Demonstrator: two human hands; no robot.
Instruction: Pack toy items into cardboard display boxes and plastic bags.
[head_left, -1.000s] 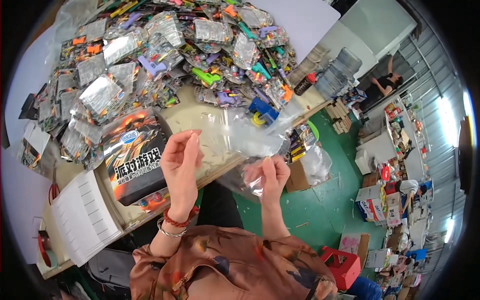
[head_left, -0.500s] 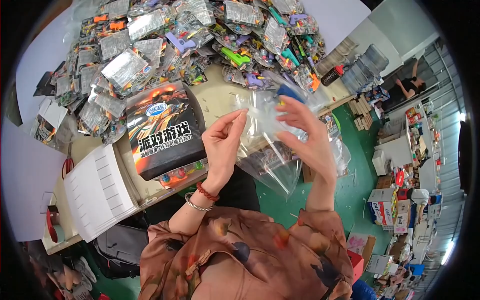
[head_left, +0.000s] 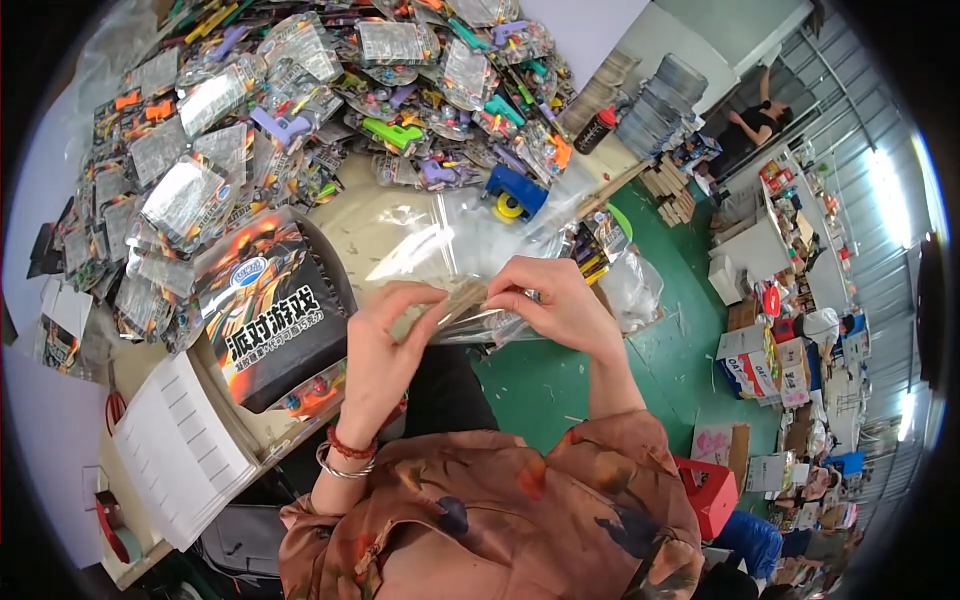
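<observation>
Okay, left hand [head_left: 383, 342] and right hand [head_left: 562, 303] are both pinching a clear plastic bag [head_left: 425, 238], thumb to fingers, over the table [head_left: 345, 198]'s near edge. Blue tape dispenser [head_left: 517, 193] is sitting just beyond it. Black printed box [head_left: 285, 340] is resting left, near edge; blister-packed toys [head_left: 300, 125] are piling up toward the far edge.

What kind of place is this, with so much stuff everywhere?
It looks like a packing workshop, though I can't be sure. There's a big heap of plastic packs, a blue tape dispenser and cardboard boxes across the green floor.
</observation>
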